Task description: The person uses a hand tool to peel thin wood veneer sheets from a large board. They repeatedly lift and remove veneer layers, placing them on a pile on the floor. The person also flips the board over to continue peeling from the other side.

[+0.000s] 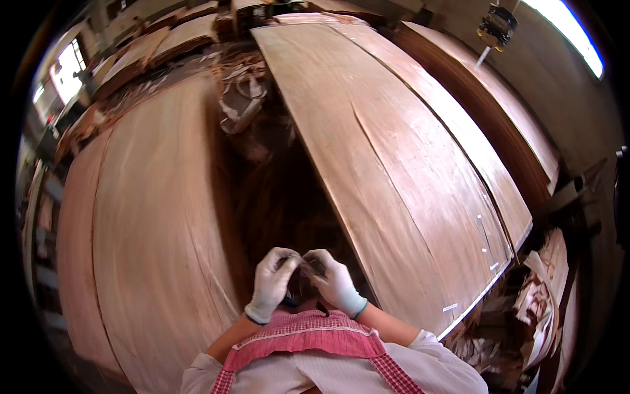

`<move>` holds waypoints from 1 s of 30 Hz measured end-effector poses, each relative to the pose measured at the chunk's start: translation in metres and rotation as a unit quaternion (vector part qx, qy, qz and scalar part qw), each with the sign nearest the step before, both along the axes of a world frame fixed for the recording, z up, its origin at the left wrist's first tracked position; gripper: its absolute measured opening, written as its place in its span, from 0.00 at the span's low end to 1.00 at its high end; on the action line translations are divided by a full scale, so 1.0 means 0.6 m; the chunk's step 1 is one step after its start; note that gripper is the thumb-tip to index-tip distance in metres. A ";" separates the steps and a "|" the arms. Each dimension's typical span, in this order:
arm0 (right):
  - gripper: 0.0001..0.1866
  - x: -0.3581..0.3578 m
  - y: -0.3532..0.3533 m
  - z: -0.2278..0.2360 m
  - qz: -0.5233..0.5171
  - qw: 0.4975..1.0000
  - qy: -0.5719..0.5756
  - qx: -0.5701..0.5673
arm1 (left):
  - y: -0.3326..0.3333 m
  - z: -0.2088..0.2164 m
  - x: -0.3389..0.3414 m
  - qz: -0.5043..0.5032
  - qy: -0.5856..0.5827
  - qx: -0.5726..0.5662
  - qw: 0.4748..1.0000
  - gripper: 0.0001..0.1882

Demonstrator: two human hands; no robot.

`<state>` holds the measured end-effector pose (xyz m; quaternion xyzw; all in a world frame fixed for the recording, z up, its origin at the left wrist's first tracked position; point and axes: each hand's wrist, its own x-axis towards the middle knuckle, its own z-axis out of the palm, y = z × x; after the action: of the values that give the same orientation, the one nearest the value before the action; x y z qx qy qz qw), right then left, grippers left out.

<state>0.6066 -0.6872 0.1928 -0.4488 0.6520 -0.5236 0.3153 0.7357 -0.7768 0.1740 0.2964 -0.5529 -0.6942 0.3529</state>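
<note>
My left hand and my right hand, both in white knit gloves, are close together in front of my pink checked apron. Their fingers curl inward and meet at the tips, closed in a pinch. Whatever lies between the fingertips is too dark and blurred to name. To the right of the hands, a large sheet of pale wood veneer tops a stack, with long splits and small white tape pieces near its close edge. Another veneer stack rises to the left. Neither hand touches either stack.
A dark gap runs between the two stacks, with torn veneer scraps at its far end. More ragged scraps hang at the right. A further tall stack stands along the right wall, and others at the far left.
</note>
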 end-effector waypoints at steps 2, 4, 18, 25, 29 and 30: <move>0.11 -0.018 -0.068 0.000 -0.001 0.999 -0.011 0.035 | -0.096 0.018 -0.015 -0.017 0.002 0.011 1.000 0.03; 0.09 -0.036 -0.123 0.005 -0.021 0.994 -0.058 0.090 | -0.178 0.030 -0.039 0.001 -0.014 0.016 1.000 0.03; 0.09 -0.341 -0.562 -0.114 -0.180 0.958 -0.206 0.090 | -0.800 -0.049 -0.435 -0.099 0.032 -0.090 0.990 0.03; 0.06 -0.469 -0.735 -0.111 -0.230 0.927 -0.265 0.133 | -0.999 -0.117 -0.642 -0.133 -0.099 -0.200 0.966 0.03; 0.05 -0.536 -0.822 -0.188 -0.308 0.893 -0.315 0.085 | -1.094 -0.212 -0.794 -0.157 -0.170 -0.342 0.911 0.05; 0.05 -0.551 -0.846 -0.209 -0.329 0.888 -0.306 0.091 | -1.121 -0.239 -0.827 -0.163 -0.196 -0.386 0.887 0.05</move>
<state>0.2762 -1.1947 0.0673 0.0053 0.6783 -0.6469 0.3484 0.2395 -1.4494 0.0305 0.1725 -0.8756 -0.4013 0.2062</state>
